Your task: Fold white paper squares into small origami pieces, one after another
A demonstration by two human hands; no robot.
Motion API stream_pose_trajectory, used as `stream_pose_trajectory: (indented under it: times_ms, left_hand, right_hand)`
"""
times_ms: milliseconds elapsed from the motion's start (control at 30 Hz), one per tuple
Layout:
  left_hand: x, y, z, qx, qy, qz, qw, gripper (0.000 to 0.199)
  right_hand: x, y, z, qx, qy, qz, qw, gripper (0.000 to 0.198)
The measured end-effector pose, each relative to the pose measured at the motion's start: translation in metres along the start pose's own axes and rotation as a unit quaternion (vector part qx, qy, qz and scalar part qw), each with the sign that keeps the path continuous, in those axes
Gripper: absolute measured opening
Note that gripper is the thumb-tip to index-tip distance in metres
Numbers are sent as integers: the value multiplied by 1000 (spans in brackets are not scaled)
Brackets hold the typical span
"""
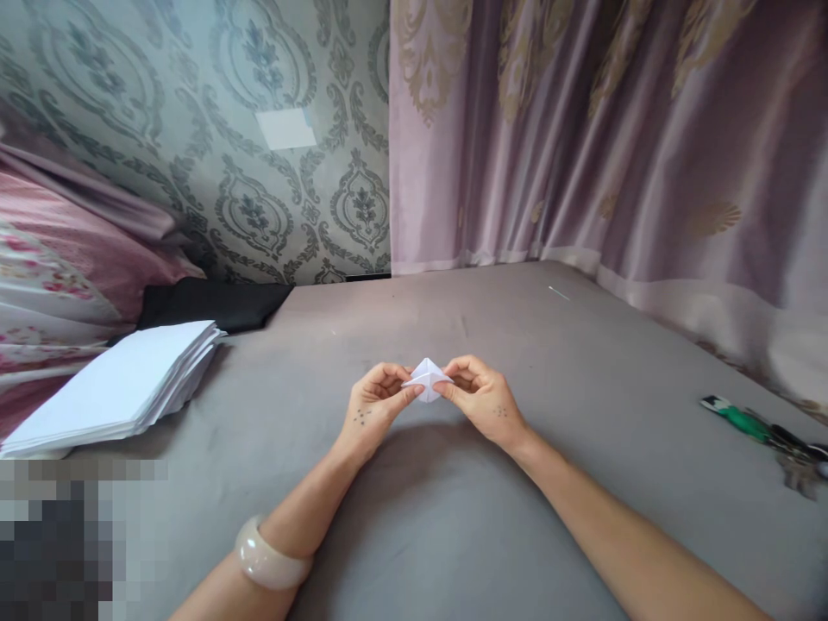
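Note:
A small piece of folded white paper [428, 379] is held up between my two hands over the grey cloth surface [414, 509]. It has a pointed top, a creased middle and a flap spreading to each side. My left hand [375, 405] pinches its left corner between thumb and fingers. On the opposite corner, my right hand [485, 399] has the same kind of pinch. Both thumbs lie on the near face of the paper, and the fingertips behind it are partly hidden. A pale bangle [272, 556] circles my left forearm.
At the left lies a thick stack of white paper [122, 379], with a flat black item [213, 302] behind it. Keys with a green strap [743, 421] rest at the right. Purple curtains [504, 155] and a patterned wall [259, 198] border the far side.

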State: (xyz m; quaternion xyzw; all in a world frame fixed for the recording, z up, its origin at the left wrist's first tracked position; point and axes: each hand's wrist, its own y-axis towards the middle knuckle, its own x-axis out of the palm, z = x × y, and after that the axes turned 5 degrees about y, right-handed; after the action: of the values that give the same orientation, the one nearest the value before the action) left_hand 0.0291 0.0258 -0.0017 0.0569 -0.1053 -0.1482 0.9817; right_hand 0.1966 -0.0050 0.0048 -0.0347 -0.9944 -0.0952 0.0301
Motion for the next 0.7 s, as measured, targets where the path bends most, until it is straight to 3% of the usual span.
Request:
stream_pose_trajectory:
  times_ms: [233, 400, 500, 700]
  left_hand:
    - [1, -2, 2, 21, 36, -29, 999, 34]
    - [1, -4, 6, -51, 121, -82, 988, 32]
    - [1, -3, 5, -76, 93, -55, 991, 27]
    - [-1, 4, 2, -114, -38, 13, 993, 27]
  right_hand:
    - [0, -1, -3, -4, -41, 0, 999, 27]
    - [-1, -6, -5, -34, -134, -46, 989, 26]
    - [0, -5, -3, -30, -108, -37, 993, 31]
    - [1, 0, -2, 72, -26, -40, 996, 33]
